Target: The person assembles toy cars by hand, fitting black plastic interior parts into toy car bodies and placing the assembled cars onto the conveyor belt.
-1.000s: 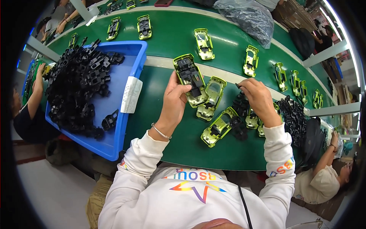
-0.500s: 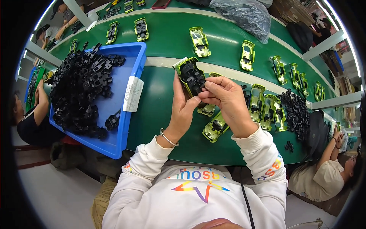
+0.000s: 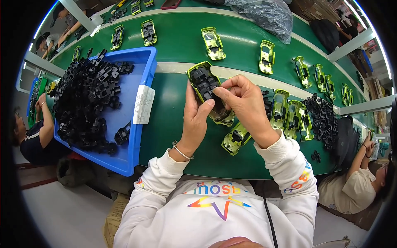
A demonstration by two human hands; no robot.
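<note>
My left hand (image 3: 196, 113) is closed around a lime-green toy car body (image 3: 190, 74), which is turned with its hollow inside up and tilted. A black plastic interior part (image 3: 202, 78) with seat shapes sits in the hollow. My right hand (image 3: 248, 105) is closed, its thumb and forefinger pinching at the right edge of that black part; the exact grip is hidden by the fingertips. Just below the fingers shows a green car end (image 3: 223, 117); whether it belongs to the held body I cannot tell. Another green car body (image 3: 235, 139) lies by my right wrist.
On the left stands a blue bin (image 3: 136, 124) heaped with black plastic parts (image 3: 89, 99). Several green car bodies (image 3: 280, 108) and a pile of small black pieces (image 3: 320, 120) lie at right. More car bodies (image 3: 213, 43) are spread across the far green table (image 3: 173, 45).
My right fingers have shifted slightly left and up along the black part. My left thumb has moved up a little against it. The view has shifted slightly.
</note>
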